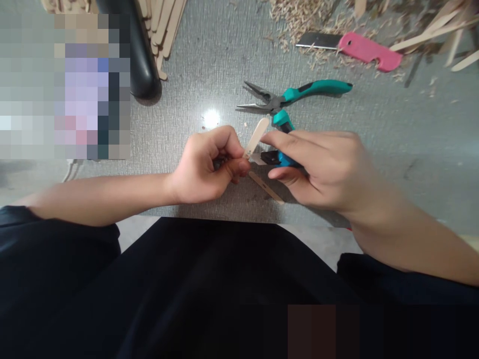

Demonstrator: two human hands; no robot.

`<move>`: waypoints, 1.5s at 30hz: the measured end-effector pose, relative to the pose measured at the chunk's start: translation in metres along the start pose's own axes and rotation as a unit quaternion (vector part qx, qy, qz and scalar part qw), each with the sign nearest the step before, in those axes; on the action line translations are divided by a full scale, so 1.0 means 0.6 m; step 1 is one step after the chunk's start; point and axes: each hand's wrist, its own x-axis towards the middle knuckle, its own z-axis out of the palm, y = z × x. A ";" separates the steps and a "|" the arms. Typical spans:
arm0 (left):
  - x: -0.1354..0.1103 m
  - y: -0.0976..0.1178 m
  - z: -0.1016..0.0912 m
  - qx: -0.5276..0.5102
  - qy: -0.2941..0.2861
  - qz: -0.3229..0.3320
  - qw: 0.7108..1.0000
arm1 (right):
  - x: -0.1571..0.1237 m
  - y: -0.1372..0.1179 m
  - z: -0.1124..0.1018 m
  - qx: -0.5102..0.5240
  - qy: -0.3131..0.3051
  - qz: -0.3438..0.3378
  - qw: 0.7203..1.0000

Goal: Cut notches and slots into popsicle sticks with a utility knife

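My left hand [211, 162] is closed, pinching a pale wooden craft stick [258, 133] between thumb and fingertips. The stick slants up to the right, and small dark marks show near the pinch. In my right hand [322, 167] is a utility knife [279, 158] with a black and blue body, mostly hidden by the fingers. Its short blade meets the stick just beside my left fingertips; whether it has cut in, I cannot tell. Another craft stick [266, 188] with a dark spot lies on the table below the knife. Beyond my right hand rest open needle-nose pliers [277, 103] with teal grips.
A pink-handled cutter [370, 51] lies with its blade out, pointing left, among wood shavings [299, 20] and loose sticks [434, 32]. At upper left are a black rounded object [144, 75] and a pile of craft sticks [164, 25]. The grey table [209, 65] ends near my body.
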 end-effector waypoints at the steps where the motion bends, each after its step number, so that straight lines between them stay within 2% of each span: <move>1: -0.001 0.000 0.000 -0.002 0.001 -0.002 1.000 | 0.001 -0.001 0.000 0.002 -0.001 -0.008 1.000; 6: -0.006 -0.002 -0.001 -0.003 -0.016 -0.001 1.000 | 0.005 -0.005 0.003 0.021 0.029 -0.060 0.998; 10: -0.005 -0.001 -0.001 -0.013 -0.034 -0.006 0.999 | 0.006 -0.010 0.005 0.027 0.031 -0.045 0.998; 13: -0.002 0.001 0.000 -0.029 -0.017 -0.017 0.999 | 0.006 -0.011 0.004 0.024 0.046 -0.028 0.998; 17: 0.001 -0.003 0.000 -0.023 0.006 -0.045 0.999 | 0.004 -0.006 0.002 0.008 0.102 -0.037 0.994; 20: 0.001 -0.004 -0.001 -0.016 0.011 -0.054 0.998 | 0.001 -0.001 0.002 -0.022 0.112 -0.039 0.993; 27: -0.004 -0.003 0.001 0.016 0.015 -0.071 0.997 | -0.004 0.002 -0.003 -0.024 0.021 0.015 0.999; 30: -0.005 -0.006 0.002 -0.002 0.019 -0.067 0.998 | -0.005 0.001 -0.007 -0.020 -0.010 0.027 0.999; 38: -0.002 0.001 0.003 -0.029 0.017 -0.085 0.996 | -0.008 0.009 -0.002 -0.030 0.025 0.007 0.999; 42: -0.001 0.005 0.003 -0.022 0.021 -0.082 0.996 | -0.006 0.005 -0.003 0.000 0.007 0.011 1.000; 45: -0.002 0.005 0.000 -0.019 0.010 -0.073 0.997 | -0.002 -0.001 -0.004 0.058 -0.006 0.028 0.998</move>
